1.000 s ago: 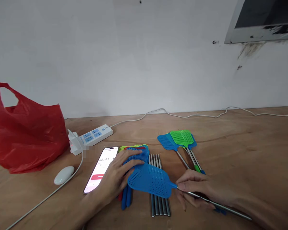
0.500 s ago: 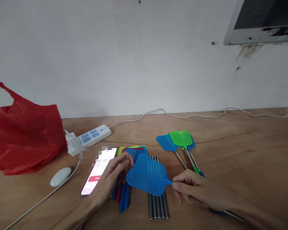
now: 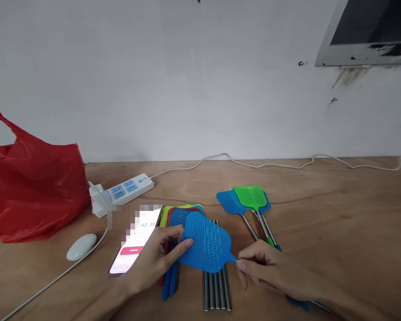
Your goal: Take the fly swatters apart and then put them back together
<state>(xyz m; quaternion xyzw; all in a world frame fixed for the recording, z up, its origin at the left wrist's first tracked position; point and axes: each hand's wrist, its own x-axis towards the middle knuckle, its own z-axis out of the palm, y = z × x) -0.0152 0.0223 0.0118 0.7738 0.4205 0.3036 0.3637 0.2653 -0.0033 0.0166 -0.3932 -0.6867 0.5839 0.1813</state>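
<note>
A blue perforated fly swatter head point(image 3: 207, 243) is held flat above the table. My left hand point(image 3: 160, 256) grips its left edge, thumb on top and fingers underneath. My right hand point(image 3: 270, 267) pinches the narrow neck on its right; what lies inside that grip is hidden. Several steel rods point(image 3: 217, 292) lie side by side below the head, partly covered by it. Beside my left hand are stacked yellow, red and blue swatter heads point(image 3: 182, 216) and blue handles point(image 3: 169, 281). A blue piece point(image 3: 298, 303) and a thin metal rod show under my right forearm.
Fly swatters with green and blue heads point(image 3: 250, 198) lie behind my right hand. To the left are a lit phone point(image 3: 130, 252), a white mouse point(image 3: 81, 247), a power strip point(image 3: 130, 189) and a red plastic bag point(image 3: 40, 187). A white cable point(image 3: 270, 165) runs along the wall.
My left hand has come down onto the swatter head and closed its thumb over the edge. My right hand keeps its pinch at the neck, shifted slightly left.
</note>
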